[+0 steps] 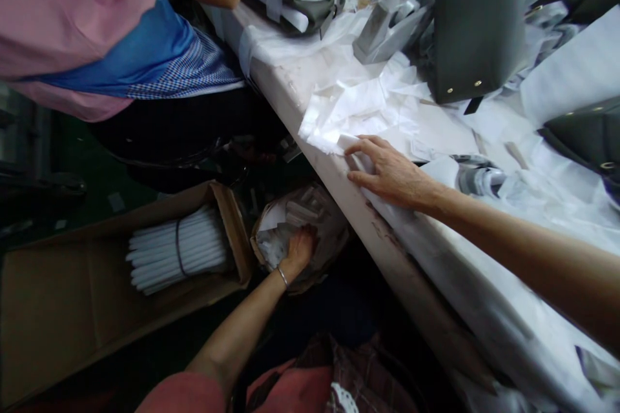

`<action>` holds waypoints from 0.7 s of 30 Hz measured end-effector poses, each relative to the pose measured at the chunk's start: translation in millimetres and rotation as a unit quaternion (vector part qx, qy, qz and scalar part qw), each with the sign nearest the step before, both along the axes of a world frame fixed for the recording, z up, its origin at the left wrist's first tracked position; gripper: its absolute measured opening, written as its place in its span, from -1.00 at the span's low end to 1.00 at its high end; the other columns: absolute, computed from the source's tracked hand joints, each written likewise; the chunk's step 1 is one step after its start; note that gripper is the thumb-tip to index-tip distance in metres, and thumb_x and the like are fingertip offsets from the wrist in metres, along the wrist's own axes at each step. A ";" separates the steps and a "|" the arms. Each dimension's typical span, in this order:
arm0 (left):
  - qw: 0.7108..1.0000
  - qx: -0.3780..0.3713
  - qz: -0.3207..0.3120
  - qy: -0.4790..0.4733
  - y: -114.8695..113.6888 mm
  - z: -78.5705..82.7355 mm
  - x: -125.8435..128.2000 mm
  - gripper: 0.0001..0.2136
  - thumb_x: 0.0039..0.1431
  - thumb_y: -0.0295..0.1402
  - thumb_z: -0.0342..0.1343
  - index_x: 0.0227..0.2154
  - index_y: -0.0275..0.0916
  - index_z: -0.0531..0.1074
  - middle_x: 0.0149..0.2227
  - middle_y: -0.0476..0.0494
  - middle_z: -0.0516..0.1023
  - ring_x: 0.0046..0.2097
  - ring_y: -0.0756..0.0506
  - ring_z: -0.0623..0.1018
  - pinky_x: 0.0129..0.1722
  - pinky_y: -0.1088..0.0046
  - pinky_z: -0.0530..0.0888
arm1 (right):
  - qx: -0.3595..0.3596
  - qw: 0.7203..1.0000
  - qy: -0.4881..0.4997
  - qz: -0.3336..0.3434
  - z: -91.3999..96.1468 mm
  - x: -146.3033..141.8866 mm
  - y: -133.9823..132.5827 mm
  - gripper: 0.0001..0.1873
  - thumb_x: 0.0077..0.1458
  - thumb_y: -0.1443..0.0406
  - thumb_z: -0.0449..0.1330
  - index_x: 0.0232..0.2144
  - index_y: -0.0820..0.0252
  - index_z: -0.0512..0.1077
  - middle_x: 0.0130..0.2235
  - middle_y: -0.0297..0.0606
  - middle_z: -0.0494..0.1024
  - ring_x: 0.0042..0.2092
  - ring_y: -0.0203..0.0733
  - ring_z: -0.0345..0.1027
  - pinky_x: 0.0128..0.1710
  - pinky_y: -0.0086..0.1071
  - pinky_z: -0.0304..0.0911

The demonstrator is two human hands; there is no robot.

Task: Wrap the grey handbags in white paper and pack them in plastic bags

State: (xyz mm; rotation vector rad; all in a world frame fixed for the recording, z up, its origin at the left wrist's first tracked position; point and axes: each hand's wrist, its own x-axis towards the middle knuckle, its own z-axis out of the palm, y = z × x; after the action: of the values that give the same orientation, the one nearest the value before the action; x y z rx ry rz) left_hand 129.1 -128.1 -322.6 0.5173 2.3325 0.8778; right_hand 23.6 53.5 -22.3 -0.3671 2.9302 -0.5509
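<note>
My left hand (301, 249), with a bracelet at the wrist, reaches down into a round-edged carton (256, 246) below the table. The carton holds flat grey-white pieces (310, 203) and crumpled clear wrapping. The fingertips are down among these and blurred, so I cannot tell whether they grip anything. Up on the table edge, my right hand (382, 171) lies with its fingers apart. Its fingertips are at the near edge of a crumpled white sheet (368, 106), and nothing shows in its grasp.
A dark green bag (477, 29) with metal studs stands on the table (285, 87) among white wrapping. Another wrapped bag (303, 3) lies at the far end. An open cardboard box (53, 297) holds bundled white tubes (179, 248). A co-worker in pink (72, 19) stands at the left.
</note>
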 end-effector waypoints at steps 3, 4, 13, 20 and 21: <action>0.997 0.039 -0.011 0.059 23.9 11.0 -3.0 -0.48 0.18 -0.34 0.17 0.19 -0.28 0.27 0.29 -0.40 0.24 0.34 -0.37 0.14 0.30 -0.02 0.10 | -0.001 1.000 0.004 0.000 -0.9 -0.7 0.1 -0.61 0.07 0.25 0.22 -0.01 0.10 0.39 0.17 -0.09 0.32 0.23 0.09 0.18 0.28 0.02 0.04; 0.996 0.049 -0.017 0.068 31.5 11.6 -0.6 -0.47 0.15 -0.36 0.17 0.20 -0.29 0.27 0.31 -0.40 0.21 0.37 -0.37 0.07 0.33 -0.02 0.02 | -0.002 1.000 0.004 -0.001 -1.2 -0.9 0.3 -0.61 0.06 0.25 0.23 -0.02 0.10 0.40 0.17 -0.09 0.32 0.23 0.09 0.18 0.28 0.02 0.04; 0.997 0.064 0.051 -0.002 23.8 -11.6 18.6 -0.80 0.22 -0.53 0.02 -0.15 -0.31 0.49 -0.19 -0.25 0.57 -0.08 -0.22 0.55 0.04 0.14 0.43 | -0.018 1.000 0.008 0.000 -1.9 -1.6 1.9 -0.63 0.05 0.25 0.24 -0.04 0.10 0.42 0.14 -0.12 0.35 0.19 0.06 0.22 0.25 -0.03 0.10; 0.994 -0.024 0.069 -0.075 -61.6 -19.8 -8.0 -0.70 0.30 -0.16 0.13 -0.09 -0.31 0.44 -0.10 -0.16 0.51 -0.09 -0.15 0.53 -0.06 0.17 0.50 | -0.012 1.000 0.020 0.002 -2.3 -1.8 2.3 -0.64 0.05 0.23 0.25 -0.05 0.04 0.43 0.06 -0.16 0.40 0.13 0.08 0.26 0.20 0.02 0.15; 0.994 -0.041 0.042 -0.092 -68.1 -20.5 -3.7 -0.70 0.29 -0.17 0.14 -0.10 -0.31 0.45 -0.08 -0.17 0.51 -0.07 -0.16 0.53 -0.04 0.15 0.49 | -0.010 1.000 0.022 0.004 -2.4 -1.8 2.4 -0.64 0.05 0.23 0.25 -0.05 0.04 0.44 0.05 -0.16 0.40 0.12 0.09 0.27 0.20 0.02 0.15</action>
State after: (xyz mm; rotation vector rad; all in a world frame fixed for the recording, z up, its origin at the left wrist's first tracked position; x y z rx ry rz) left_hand 125.4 -196.2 -343.1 0.2938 2.2232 0.8281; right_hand 21.8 55.9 -24.7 -0.3972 2.9654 -0.5796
